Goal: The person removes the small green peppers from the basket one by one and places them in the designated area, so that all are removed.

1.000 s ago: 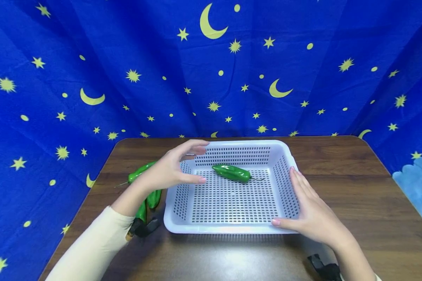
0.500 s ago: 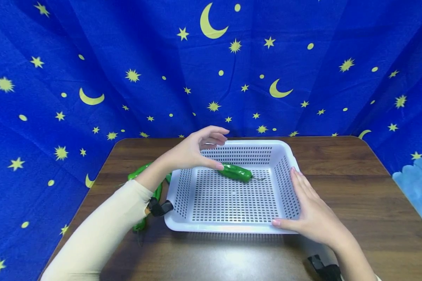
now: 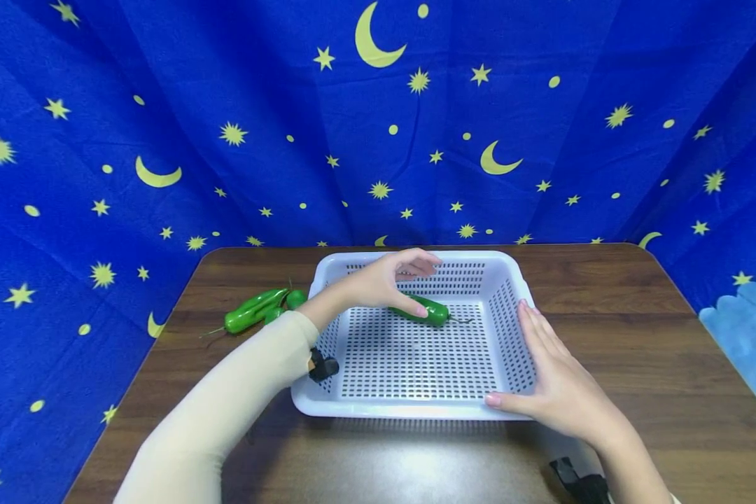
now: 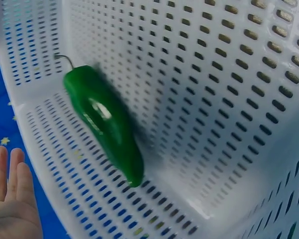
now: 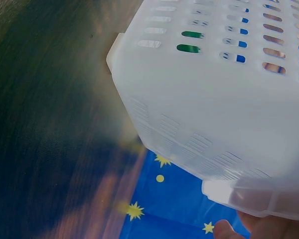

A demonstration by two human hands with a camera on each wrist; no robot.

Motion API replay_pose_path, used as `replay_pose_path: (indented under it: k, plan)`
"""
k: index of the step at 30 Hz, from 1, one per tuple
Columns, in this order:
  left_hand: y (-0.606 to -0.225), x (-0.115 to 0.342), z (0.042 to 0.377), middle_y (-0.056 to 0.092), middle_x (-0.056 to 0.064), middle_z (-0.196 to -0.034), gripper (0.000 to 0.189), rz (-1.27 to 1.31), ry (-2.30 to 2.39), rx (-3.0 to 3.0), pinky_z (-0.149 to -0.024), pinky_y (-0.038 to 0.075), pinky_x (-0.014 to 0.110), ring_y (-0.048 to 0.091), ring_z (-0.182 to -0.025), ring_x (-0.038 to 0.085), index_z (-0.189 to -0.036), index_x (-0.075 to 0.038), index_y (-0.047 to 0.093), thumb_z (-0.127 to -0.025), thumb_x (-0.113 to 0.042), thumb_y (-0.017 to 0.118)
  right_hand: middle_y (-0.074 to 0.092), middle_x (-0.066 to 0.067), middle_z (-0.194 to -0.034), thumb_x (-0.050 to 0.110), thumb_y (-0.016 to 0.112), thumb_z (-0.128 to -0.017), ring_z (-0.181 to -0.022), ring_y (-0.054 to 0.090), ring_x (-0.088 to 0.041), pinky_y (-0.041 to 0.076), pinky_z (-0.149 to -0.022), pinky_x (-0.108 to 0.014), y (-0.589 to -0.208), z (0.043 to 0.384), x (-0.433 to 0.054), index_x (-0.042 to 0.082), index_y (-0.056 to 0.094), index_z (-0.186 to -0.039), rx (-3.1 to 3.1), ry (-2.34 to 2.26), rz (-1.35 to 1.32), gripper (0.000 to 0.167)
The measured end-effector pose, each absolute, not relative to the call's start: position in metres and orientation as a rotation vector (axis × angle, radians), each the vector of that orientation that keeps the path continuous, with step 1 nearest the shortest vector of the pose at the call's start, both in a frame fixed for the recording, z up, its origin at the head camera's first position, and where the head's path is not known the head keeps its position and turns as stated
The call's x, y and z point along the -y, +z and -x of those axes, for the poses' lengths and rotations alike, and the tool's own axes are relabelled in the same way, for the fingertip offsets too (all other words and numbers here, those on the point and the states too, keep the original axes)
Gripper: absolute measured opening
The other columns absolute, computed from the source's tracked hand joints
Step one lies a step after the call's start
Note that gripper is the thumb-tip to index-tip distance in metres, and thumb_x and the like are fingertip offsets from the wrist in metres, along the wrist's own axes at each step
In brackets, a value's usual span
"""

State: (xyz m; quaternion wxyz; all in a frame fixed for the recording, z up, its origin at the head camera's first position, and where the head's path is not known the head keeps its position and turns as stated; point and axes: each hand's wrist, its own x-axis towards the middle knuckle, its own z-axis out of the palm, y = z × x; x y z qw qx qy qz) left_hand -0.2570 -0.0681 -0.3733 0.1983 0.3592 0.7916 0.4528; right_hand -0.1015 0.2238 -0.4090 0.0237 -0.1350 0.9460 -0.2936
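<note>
A white perforated plastic basket (image 3: 416,409) stands on the table, and inside it lies one glossy green pepper (image 3: 436,314) with a thin dark stem pointing right. My left hand (image 3: 387,280) hovers over the basket's back left part, thumb and fingers spread apart and nothing between them. In the head view its thumb overlaps the pepper; in the left wrist view the fingers (image 4: 12,184) stand apart from the pepper (image 4: 104,119). At the basket's right side my right hand (image 3: 563,381) rests with straight fingers along the rim and its thumb on the front corner.
Several more green peppers (image 3: 252,311) lie on the wooden table (image 3: 636,336) left of the basket, partly hidden behind the left sleeve (image 3: 239,392). A blue curtain (image 3: 258,105) with yellow stars and moons hangs behind the table.
My left hand has moved right, from the basket's left rim to over the pepper inside. The right hand stays on the basket's right side, and the basket has hardly moved.
</note>
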Motion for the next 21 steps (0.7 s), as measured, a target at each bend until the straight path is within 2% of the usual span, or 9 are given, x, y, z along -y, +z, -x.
replay_pose_path:
  k: [12,21]
  plan:
    - [-0.405,0.057,0.269,0.053,0.014,-0.146,0.072,-0.944,1.186,-2.189,-0.117,0.037,0.04,0.051,-0.135,0.027,-0.141,-0.003,0.05,-0.078,-0.011,0.085,-0.002,-0.01,-0.168,0.066,0.08,-0.069,-0.155,0.001,-0.035,0.017,-0.115,-0.071,-0.409,0.101,-0.223,0.02,-0.007,-0.16,-2.93,-0.906,0.415,0.134]
    - [-0.421,0.046,0.275,0.057,0.007,-0.142,0.069,-0.894,1.036,-2.239,-0.115,0.039,0.033,0.053,-0.133,0.018,-0.139,-0.009,0.054,-0.078,-0.013,0.085,-0.002,-0.009,-0.168,0.063,0.081,-0.07,-0.155,0.001,-0.034,0.017,-0.115,-0.071,-0.409,0.101,-0.223,0.02,-0.007,-0.16,-2.93,-0.907,0.417,0.133]
